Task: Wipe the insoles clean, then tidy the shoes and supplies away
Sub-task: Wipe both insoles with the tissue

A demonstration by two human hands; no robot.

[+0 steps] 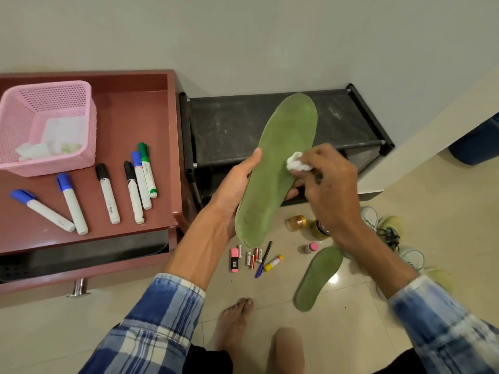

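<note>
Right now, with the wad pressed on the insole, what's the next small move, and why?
Probably drag the white wad down toward the lower end, where dark specks show. The right hand pinches it against the middle of the green insole, and the left hand grips the insole's edge, steadying it.

This is a home, in a corner by a plain wall [243, 36]. There are cream floor tiles [445, 211] and a low black shoe rack [229, 122] beside a reddish cabinet [129, 117] with its drawer [108, 276] open. Sneakers [388, 228] lie on the floor near a bare foot [235, 319]. A pink basket [54, 164] and markers [108, 193] sit on the cabinet.
</note>
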